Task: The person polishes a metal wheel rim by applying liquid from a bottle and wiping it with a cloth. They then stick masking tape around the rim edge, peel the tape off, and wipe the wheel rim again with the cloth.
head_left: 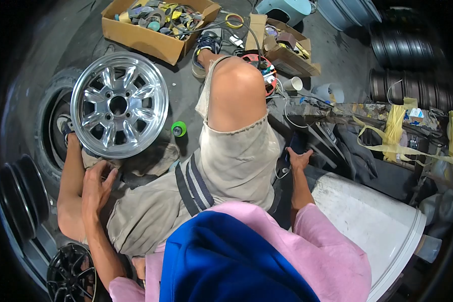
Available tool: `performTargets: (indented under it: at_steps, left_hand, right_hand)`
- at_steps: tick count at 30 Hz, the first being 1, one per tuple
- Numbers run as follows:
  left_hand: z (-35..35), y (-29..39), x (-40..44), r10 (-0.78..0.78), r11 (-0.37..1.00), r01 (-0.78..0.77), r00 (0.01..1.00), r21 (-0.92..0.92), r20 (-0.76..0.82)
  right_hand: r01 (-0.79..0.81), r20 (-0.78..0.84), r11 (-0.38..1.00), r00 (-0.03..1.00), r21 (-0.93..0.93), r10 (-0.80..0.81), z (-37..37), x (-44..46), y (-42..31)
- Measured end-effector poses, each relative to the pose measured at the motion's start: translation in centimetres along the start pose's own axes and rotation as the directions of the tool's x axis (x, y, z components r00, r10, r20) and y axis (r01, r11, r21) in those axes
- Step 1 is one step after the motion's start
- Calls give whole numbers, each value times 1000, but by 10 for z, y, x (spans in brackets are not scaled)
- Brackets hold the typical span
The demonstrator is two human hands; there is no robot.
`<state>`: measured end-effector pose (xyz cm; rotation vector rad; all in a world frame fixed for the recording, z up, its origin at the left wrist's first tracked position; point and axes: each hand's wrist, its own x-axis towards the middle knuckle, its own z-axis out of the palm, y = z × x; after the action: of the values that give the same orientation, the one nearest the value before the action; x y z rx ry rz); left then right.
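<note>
A polished silver wheel rim with several spokes rests at the left, partly over a black tyre. My left hand hovers just below the rim, close to my shin, its fingers loosely bent and apart with nothing visible in them. Beside it lies a crumpled grey-beige cloth, partly under the rim. On the other side, my right hand grips the lower end of a dark smartphone beside my thigh. A white cable hangs next to the phone. A small green bottle stands right of the rim.
Two cardboard boxes, one large and one small, hold sanding and tape-like items. A red cable reel and paper cup sit ahead. Dark rims line the right; a black rim is lower left.
</note>
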<state>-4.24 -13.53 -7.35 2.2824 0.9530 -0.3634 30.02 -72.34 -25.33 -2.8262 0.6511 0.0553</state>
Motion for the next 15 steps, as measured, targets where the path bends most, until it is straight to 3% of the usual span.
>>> performTargets:
  at_steps: [15]
  left_hand:
    - [0, 0, 0, 20, 1000, -20, 1000, -3, 19]
  right_hand:
    - [-29, 53, 999, 998, 21, 28, -2, 3, -2]
